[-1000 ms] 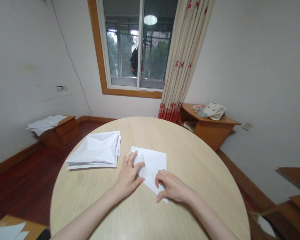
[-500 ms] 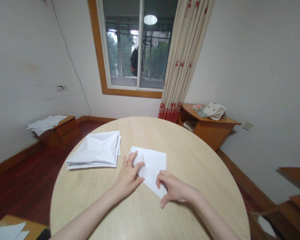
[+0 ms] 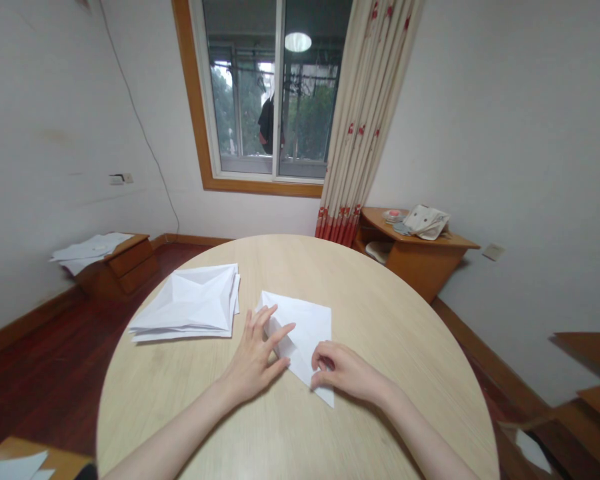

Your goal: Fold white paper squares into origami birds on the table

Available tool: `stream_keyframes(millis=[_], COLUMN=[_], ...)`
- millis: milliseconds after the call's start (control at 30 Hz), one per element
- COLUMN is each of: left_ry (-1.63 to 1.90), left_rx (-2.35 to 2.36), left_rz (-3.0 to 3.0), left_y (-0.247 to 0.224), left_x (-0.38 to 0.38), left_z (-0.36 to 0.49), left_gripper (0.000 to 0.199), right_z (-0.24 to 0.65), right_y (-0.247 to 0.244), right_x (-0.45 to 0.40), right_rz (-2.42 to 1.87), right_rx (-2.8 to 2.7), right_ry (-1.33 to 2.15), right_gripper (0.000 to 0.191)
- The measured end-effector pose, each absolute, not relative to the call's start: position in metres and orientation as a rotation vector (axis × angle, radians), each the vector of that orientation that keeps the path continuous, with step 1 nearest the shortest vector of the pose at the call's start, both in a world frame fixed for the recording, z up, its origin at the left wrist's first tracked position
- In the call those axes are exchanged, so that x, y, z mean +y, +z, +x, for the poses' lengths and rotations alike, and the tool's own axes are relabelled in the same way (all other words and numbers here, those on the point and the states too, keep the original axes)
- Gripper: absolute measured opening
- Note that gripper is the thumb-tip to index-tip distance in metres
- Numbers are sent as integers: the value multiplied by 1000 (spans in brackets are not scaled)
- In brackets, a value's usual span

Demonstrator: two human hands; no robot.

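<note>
A folded sheet of white paper (image 3: 307, 323) lies near the middle of the round wooden table (image 3: 380, 333). Its lower corner points toward me. My left hand (image 3: 254, 350) rests on the left edge of the sheet with its fingers spread. At the right side of the paper, my right hand (image 3: 343, 370) is curled, thumb and index finger bent toward each other near the lower corner. Whether paper is pinched between them is too small to tell. Left of my left hand sits a stack of folded white papers (image 3: 190, 300).
Behind the table to the right, a corner desk (image 3: 415, 267) holds a white bag (image 3: 427, 221). More paper (image 3: 93, 250) lies on a low cabinet (image 3: 133, 263) at the left. Loose sheets (image 3: 17, 467) show at the bottom left.
My right thumb has moved up and inward toward the index finger, and the paper's lower corner now shows below it. My left fingers have spread slightly.
</note>
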State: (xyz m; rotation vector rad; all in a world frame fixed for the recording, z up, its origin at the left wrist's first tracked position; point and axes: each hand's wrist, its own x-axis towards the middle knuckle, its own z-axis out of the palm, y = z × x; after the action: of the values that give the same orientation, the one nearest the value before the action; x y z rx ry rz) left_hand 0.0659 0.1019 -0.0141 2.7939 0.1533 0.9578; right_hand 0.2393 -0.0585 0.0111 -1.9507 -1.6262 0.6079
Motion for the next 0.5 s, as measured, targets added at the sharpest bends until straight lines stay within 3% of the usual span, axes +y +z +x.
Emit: stream_keyframes(millis=[67, 233, 500], left_ry=[1017, 1125, 714], left_rx=[111, 102, 109], left_rz=[2761, 2641, 2584], left_y=[-10, 2, 20], left_x=[101, 108, 131], left_z=[64, 57, 44], left_gripper=[56, 53, 47], right_z=[238, 239, 242], right_y=[14, 19, 16], right_x=[-58, -59, -61], right_rz=[-1955, -1925, -1971], right_rx=[-1621, -1705, -1817], right_ry=[550, 288, 371], right_gripper=[15, 19, 36])
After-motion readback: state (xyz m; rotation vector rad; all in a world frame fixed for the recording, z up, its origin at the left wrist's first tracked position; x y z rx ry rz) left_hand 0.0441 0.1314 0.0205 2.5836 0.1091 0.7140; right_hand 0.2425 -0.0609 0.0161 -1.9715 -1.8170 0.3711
